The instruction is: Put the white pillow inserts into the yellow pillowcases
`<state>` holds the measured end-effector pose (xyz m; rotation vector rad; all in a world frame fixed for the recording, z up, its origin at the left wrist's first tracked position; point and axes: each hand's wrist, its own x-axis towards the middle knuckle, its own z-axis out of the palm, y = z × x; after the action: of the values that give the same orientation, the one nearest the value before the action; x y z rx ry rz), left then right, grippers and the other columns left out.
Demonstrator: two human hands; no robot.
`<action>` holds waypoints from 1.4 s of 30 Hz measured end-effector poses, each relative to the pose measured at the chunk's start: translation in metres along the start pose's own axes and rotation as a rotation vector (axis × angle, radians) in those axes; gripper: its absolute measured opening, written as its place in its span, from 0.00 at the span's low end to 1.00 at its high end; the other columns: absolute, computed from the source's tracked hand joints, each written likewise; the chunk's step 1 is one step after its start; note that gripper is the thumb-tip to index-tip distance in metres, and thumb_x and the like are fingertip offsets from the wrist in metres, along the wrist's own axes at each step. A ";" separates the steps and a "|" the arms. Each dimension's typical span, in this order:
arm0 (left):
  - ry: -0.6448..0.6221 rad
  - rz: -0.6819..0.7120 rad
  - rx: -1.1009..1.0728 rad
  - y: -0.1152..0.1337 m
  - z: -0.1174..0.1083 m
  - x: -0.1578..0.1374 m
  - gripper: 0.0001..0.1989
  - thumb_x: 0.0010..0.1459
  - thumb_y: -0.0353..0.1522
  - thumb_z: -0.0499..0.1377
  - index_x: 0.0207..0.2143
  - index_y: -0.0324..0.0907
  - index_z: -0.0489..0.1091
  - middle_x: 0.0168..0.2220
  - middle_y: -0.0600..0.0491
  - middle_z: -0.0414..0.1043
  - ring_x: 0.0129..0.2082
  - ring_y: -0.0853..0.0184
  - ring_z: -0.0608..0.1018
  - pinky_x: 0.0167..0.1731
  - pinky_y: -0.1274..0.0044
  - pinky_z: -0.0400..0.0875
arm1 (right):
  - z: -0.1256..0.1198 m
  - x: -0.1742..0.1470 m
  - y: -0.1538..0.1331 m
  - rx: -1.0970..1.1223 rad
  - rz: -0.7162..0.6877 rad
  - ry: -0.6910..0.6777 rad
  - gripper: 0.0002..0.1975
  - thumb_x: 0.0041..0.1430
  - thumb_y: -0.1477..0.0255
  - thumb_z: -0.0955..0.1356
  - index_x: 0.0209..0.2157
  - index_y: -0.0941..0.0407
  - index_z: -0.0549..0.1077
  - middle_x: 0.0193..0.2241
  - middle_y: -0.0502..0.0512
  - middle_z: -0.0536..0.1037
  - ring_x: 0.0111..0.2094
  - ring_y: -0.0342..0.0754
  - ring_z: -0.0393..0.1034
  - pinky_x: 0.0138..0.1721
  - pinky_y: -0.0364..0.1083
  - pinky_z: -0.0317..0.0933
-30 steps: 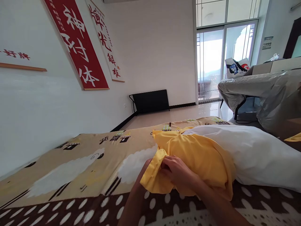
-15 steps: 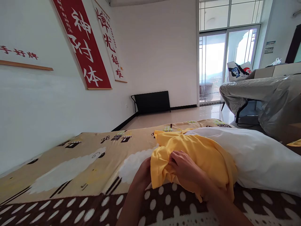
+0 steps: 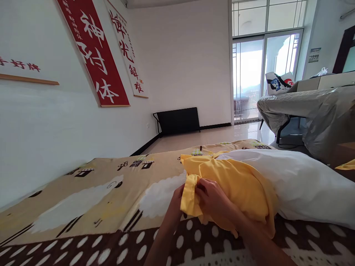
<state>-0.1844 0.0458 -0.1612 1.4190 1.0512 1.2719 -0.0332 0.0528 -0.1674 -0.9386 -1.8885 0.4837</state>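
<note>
A yellow pillowcase (image 3: 233, 177) covers the left end of a long white pillow (image 3: 305, 181), bunched and wrinkled around it. My right hand (image 3: 210, 194) is closed on the cloth near the case's left end, its fingers pinching a fold. At the left edge of the case, my left hand (image 3: 177, 197) grips the cloth from behind, with most of its fingers hidden by a hanging yellow flap. Both rest on a patterned blanket (image 3: 111, 207) with sheep figures and a brown dotted border.
A plastic-covered table (image 3: 302, 99) holding boxes stands at the right, near a glass sliding door (image 3: 248, 81). A black folded panel (image 3: 179, 121) leans against the far wall. Red and white scrolls (image 3: 97, 55) hang on the left wall. Another bit of yellow cloth (image 3: 346, 165) shows at the right edge.
My left hand has shifted slightly up and to the right. The left end of the pillowcase is gathered more tightly, with a flap folded over between my hands. The view has turned slightly.
</note>
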 end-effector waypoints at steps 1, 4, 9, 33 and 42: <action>-0.030 0.019 0.040 0.003 0.001 -0.001 0.15 0.47 0.34 0.59 0.38 0.37 0.73 0.32 0.50 0.74 0.30 0.65 0.73 0.31 0.77 0.68 | 0.001 0.001 0.001 0.020 0.009 0.022 0.08 0.60 0.72 0.62 0.28 0.57 0.67 0.27 0.49 0.72 0.27 0.41 0.62 0.30 0.40 0.54; -0.133 0.070 0.174 0.012 0.003 -0.005 0.18 0.48 0.32 0.58 0.44 0.38 0.69 0.37 0.50 0.74 0.31 0.66 0.73 0.31 0.78 0.67 | 0.003 0.003 0.005 0.065 0.025 0.058 0.08 0.59 0.74 0.61 0.26 0.57 0.66 0.25 0.49 0.71 0.25 0.40 0.60 0.28 0.39 0.53; -0.038 0.199 0.485 0.015 0.011 -0.009 0.15 0.51 0.31 0.53 0.42 0.39 0.69 0.35 0.50 0.74 0.29 0.66 0.72 0.29 0.78 0.65 | 0.005 0.003 0.005 0.067 0.007 0.072 0.09 0.59 0.74 0.60 0.24 0.57 0.62 0.23 0.48 0.69 0.23 0.39 0.57 0.26 0.39 0.51; 0.063 0.073 -0.095 -0.015 -0.005 0.010 0.18 0.44 0.35 0.61 0.39 0.38 0.72 0.30 0.53 0.74 0.28 0.67 0.72 0.28 0.79 0.66 | 0.005 0.001 0.006 -0.122 -0.033 0.065 0.11 0.62 0.73 0.59 0.24 0.56 0.61 0.24 0.48 0.66 0.24 0.40 0.56 0.27 0.40 0.49; -0.156 -0.001 -0.212 -0.007 -0.007 0.005 0.17 0.44 0.36 0.64 0.37 0.37 0.75 0.24 0.53 0.70 0.25 0.70 0.68 0.27 0.79 0.64 | 0.005 0.003 0.009 -0.306 -0.045 0.099 0.10 0.62 0.73 0.60 0.25 0.56 0.63 0.25 0.49 0.69 0.25 0.41 0.57 0.29 0.41 0.49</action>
<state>-0.1913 0.0525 -0.1669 1.3311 0.7882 1.2123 -0.0346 0.0615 -0.1738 -1.0946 -1.9207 0.1188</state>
